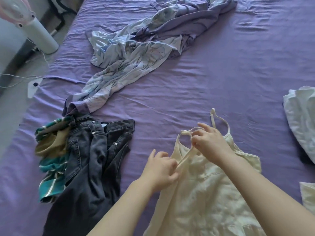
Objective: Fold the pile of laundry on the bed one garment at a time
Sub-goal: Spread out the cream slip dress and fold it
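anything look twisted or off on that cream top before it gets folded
Yes. On the cream camisole, the left strap is not lying flat: it runs slantwise across the chest, pinched by the left hand and the right hand. The other strap loops freely on the purple sheet.

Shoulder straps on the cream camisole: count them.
2. One strap is pinched by both hands, left hand and right hand; the other lies loose beyond the right hand.
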`<act>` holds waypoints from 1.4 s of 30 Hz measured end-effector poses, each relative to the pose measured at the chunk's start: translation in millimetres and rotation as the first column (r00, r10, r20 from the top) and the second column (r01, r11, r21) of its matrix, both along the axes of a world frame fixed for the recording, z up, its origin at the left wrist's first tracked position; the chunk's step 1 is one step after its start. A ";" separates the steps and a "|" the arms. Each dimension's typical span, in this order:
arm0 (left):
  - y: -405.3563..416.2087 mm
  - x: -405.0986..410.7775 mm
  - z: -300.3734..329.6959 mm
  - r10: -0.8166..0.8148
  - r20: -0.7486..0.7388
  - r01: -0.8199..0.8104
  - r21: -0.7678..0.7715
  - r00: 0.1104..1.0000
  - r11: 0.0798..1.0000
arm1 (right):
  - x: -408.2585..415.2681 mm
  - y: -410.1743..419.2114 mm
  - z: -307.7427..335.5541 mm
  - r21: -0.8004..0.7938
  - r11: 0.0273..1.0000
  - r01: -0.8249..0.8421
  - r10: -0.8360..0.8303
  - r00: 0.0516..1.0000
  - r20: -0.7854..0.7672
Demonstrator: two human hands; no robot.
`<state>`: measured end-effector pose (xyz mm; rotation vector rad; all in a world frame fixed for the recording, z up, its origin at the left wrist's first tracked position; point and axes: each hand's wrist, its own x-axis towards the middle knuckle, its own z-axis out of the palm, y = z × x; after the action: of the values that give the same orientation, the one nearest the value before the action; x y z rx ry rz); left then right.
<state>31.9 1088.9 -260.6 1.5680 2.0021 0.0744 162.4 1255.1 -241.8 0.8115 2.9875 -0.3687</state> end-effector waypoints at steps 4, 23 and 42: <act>-3.5 -12.6 9.3 -0.194 -0.182 0.180 -0.093 0.964 0.979 | 13.3 -8.8 -6.4 0.074 0.996 0.040 -0.058 0.962 0.266; -1.4 -77.2 -0.7 0.032 -0.511 -0.083 -0.078 0.859 0.993 | -23.7 -54.4 -26.0 -0.378 0.895 0.237 -0.277 0.959 -0.053; -129.0 140.1 -17.4 -0.333 -0.174 0.312 -0.135 0.927 0.940 | 150.6 -238.6 -28.0 -0.073 0.930 0.360 -0.332 0.909 0.252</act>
<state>172.0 959.8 -278.0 1.8734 1.8248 -0.3207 313.0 1016.5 -269.9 1.2774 2.5716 -0.4187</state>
